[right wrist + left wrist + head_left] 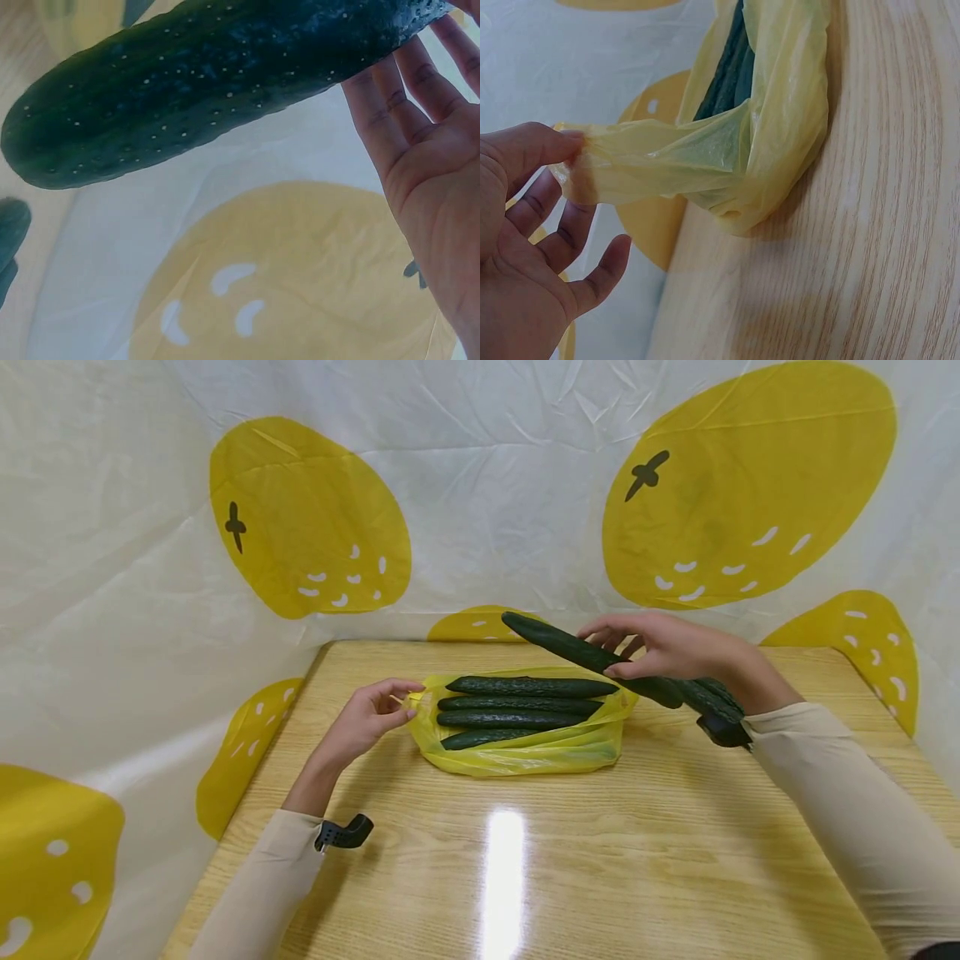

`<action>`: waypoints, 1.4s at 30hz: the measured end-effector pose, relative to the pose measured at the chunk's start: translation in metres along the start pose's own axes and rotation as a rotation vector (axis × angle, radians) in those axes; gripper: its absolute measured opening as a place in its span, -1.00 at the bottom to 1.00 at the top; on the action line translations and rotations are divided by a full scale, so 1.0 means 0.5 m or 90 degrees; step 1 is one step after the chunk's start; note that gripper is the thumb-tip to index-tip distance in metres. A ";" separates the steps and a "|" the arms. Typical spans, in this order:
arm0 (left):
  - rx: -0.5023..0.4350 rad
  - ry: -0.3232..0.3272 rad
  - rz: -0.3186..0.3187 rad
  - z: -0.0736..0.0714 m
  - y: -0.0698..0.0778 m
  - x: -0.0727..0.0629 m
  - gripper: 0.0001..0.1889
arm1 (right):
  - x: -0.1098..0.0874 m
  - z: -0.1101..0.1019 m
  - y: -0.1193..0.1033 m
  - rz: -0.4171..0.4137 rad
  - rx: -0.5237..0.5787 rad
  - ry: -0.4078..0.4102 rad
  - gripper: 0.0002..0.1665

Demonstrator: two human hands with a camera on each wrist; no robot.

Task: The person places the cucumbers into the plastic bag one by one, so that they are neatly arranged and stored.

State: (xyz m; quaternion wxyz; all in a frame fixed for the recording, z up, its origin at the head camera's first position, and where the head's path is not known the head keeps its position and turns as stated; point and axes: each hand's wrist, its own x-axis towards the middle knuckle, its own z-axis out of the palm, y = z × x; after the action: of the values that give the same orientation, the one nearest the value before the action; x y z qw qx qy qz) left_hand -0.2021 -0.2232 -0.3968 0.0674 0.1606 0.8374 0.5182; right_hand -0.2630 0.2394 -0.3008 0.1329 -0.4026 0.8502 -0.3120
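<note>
My right hand [671, 647] grips a long dark green cucumber [558, 642], tilted above the right end of a thin yellow plastic bag [525, 762]. In the right wrist view that cucumber [187, 90] shows its small pale bumps close up. My left hand [363, 720] pinches the bag's left end between thumb and finger. Seen from the left wrist, the yellow plastic [652, 161] is drawn out taut from the bag towards the fingertips. Several cucumbers [517, 702] lie side by side in the bag's open mouth.
More cucumber [711, 697] shows on the table beneath my right wrist, partly hidden by it. The wooden table [420, 860] ends at the back against a white sheet [480, 527] with yellow fruit prints. Black straps with devices [345, 832] sit on both wrists.
</note>
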 end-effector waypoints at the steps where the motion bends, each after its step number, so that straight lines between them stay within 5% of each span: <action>1: -0.001 0.000 0.000 0.000 -0.001 0.000 -0.61 | 0.006 0.000 -0.002 -0.005 0.001 0.001 -0.36; 26: 0.004 0.002 0.005 -0.001 0.001 0.002 -0.62 | 0.121 0.036 -0.065 -0.099 0.017 -0.003 -0.34; 36: 0.009 -0.001 -0.001 -0.004 -0.003 0.003 -0.63 | 0.144 0.079 -0.040 -0.101 0.047 0.000 -0.33; 42: 0.008 -0.001 -0.005 -0.005 -0.004 0.003 -0.63 | 0.147 0.099 -0.030 -0.062 0.046 -0.044 -0.31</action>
State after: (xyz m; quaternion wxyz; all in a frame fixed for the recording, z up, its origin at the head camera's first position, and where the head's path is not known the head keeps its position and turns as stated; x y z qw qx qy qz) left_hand -0.2049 -0.2257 -0.3974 0.0690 0.1584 0.8410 0.5127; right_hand -0.2776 0.1548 -0.3277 0.1613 -0.4493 0.8126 -0.3343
